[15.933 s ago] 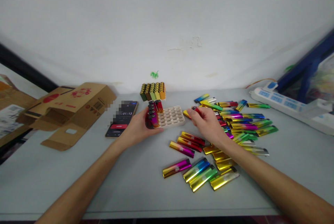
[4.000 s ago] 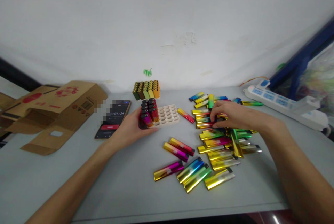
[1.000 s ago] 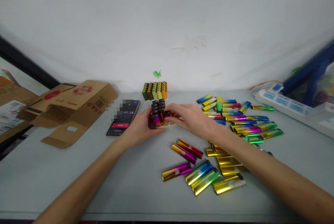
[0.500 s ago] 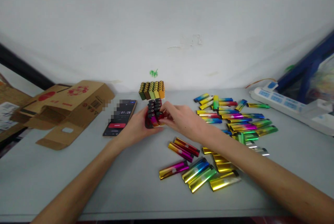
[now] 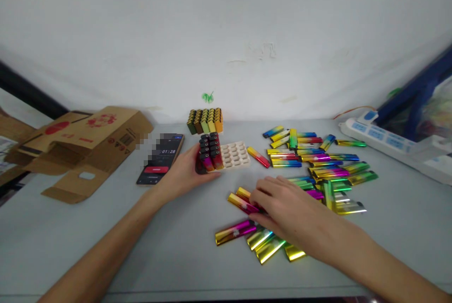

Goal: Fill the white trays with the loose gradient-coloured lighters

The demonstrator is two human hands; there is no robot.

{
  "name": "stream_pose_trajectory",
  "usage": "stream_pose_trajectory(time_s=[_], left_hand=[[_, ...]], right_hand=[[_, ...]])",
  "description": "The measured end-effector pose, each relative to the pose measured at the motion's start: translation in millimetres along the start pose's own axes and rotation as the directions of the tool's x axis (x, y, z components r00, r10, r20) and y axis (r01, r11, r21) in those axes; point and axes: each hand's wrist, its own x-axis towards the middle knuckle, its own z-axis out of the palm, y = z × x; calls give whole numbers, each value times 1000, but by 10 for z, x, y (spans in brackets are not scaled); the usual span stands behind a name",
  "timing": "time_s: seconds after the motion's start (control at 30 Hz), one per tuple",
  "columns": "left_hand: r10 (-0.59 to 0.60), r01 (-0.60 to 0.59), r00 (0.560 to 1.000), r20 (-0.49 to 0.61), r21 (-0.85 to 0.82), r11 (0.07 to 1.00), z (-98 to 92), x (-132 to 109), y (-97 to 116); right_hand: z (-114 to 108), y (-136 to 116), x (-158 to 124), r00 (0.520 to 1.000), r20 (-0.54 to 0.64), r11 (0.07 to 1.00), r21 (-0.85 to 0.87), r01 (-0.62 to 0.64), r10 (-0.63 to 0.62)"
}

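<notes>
In the head view I am seeing the left hand point(image 5: 183, 168) gripping the left end of a pale tray point(image 5: 237, 154), where black-topped lighters point(image 5: 211, 152) are standing in two rows; the right hand point(image 5: 284, 204) is curling its fingers over the right end of a magenta-and-gold lighter point(image 5: 242, 203) lying on the table point(image 5: 169, 246), though I am not managing to tell whether it is closing on it; a red-and-gold lighter point(image 5: 259, 157) is lying just right of the tray; loose lighters point(image 5: 319, 157) are lying farther right; gold-topped lighters point(image 5: 205, 120) are standing behind the tray.
</notes>
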Motion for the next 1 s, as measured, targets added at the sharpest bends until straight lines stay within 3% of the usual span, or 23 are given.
stream_pose_trajectory(time_s=[0.2,0.33,0.47,0.63,0.77,0.9,1.0], left_hand=[[-30,30,1000,7,12,999,-8,-2,-4],[-10,10,1000,1,12,1000,-4,-1,2],[24,-24,1000,-6,13,1000,0,-11,5],[10,-10,1000,-1,3,1000,-9,-19,23],[6,-6,1000,2,15,1000,-7,-10,17],[29,-28,1000,-7,33,999,0,-6,-12],[34,-34,999,-10,37,999,1,-3,-21]], right_hand=[[206,-137,-32,995,23,977,-194,-93,100],[228,-180,16,989,25,966,-220,-135,144],[121,-80,65,984,-8,979,-100,-178,178],[-68,245,124,964,-28,929,275,-247,264],[-175,480,219,951,-38,754,619,-218,305],[-127,587,367,904,-87,449,885,-123,418],[4,587,460,853,-91,196,981,-13,515]])
